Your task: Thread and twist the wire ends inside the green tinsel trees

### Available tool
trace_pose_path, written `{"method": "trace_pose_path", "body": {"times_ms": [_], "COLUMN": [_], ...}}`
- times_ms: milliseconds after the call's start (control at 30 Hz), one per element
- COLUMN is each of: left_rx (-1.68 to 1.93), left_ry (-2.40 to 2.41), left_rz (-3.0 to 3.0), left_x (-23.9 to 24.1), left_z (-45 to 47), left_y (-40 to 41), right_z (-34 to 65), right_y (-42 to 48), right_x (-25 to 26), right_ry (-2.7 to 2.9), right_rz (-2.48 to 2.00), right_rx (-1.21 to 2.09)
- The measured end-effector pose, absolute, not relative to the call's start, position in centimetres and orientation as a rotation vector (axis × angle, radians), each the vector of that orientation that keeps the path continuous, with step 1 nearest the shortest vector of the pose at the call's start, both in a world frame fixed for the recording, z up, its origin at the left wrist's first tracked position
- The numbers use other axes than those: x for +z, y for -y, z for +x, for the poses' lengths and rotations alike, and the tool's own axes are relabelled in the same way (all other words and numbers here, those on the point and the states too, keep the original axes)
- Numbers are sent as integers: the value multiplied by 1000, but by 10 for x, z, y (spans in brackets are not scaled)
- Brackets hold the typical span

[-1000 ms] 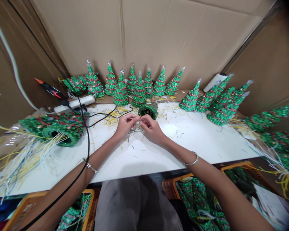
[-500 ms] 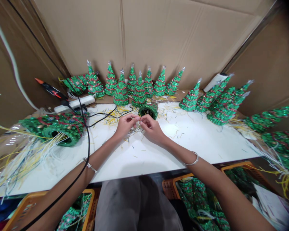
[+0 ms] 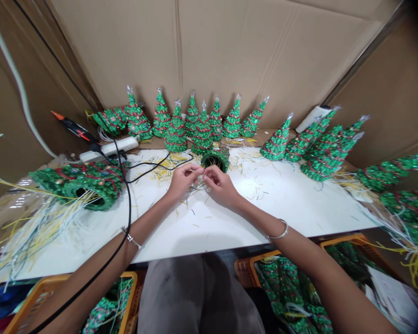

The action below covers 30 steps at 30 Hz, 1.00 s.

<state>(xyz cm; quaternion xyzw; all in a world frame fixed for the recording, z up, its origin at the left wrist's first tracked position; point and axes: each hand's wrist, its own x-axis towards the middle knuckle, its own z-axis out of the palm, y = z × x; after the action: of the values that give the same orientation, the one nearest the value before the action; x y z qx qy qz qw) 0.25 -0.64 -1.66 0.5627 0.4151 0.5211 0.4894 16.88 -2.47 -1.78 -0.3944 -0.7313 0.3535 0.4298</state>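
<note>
From my remote post I inspect a two-handed pinch at the middle of the white table. The left hand and the right hand nearly meet, thumb against forefinger on each side. I judge both to be closed on thin wires; the strands are too fine for me to tell which end each hand has.

The small tree lies on its side just beyond the fingers, open base toward the person. Strands show at its hollow mouth, and I find neither hand inside it.

Step in hand, as I judge it: fine fingertip work on wire ends. For good execution I recommend the following. The two pinches should sit close together and near the tips, so the ends do not splay. Any pull should be light, since the tree appears unsupported by either hand and could roll or be dragged. Enough slack should lie between mouth and fingers to spare the wires inside. Each strand should be matched by colour before it is joined or twisted with another.

Hazards noted: loose clippings litter the surface beside the left hand and could be mistaken for live ends. A black cable crosses the view over the left forearm; I cannot tell whether it touches. The larger tree, with its long wire bundle, lies well apart to the left and presents no obstruction.
</note>
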Motion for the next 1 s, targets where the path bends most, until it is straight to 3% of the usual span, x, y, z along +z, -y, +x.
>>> {"method": "trace_pose_path", "body": {"times_ms": [1000], "left_rx": [1289], "left_ry": [-958], "left_rz": [1327], "left_x": [-17], "left_z": [3], "left_y": [5], "right_z": [169], "right_y": [14], "right_x": [-22], "right_ry": [1716], "right_rz": [-892], "right_rx": [987]}}
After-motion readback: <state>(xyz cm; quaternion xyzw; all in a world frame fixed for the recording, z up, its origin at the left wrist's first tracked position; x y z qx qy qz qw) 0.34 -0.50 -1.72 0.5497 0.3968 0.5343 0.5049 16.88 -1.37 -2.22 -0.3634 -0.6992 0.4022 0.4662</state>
